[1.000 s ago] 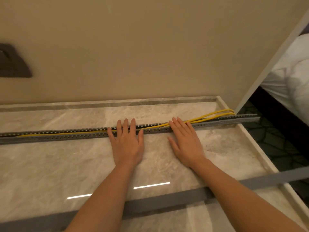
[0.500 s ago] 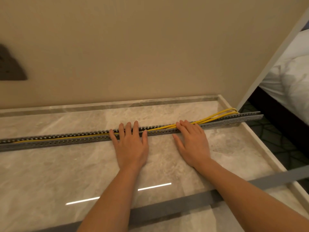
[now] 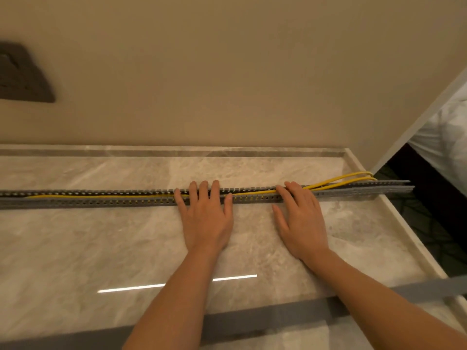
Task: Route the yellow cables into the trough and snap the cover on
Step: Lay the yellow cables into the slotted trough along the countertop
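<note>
A long grey slotted trough [image 3: 101, 198] lies across the marble counter from the left edge to past the right rim. Yellow cables [image 3: 255, 192] run inside it and rise out in a loop near the right end. My left hand [image 3: 206, 218] lies flat with straight fingers pressing on the trough's middle. My right hand [image 3: 300, 218] lies flat too, its fingertips pressing the cables down where they leave the trough. The flat grey cover strip [image 3: 278, 317] lies along the near edge of the counter, under my forearms.
The marble counter [image 3: 88, 248] has a raised rim at the back and right. A beige wall stands behind, with a dark plate [image 3: 22, 74] at the left. Past the right rim are dark floor and white bedding [image 3: 444, 137].
Both hands have slid a little to the right along the trough, still flat, and more of the cable lies down in the trough.
</note>
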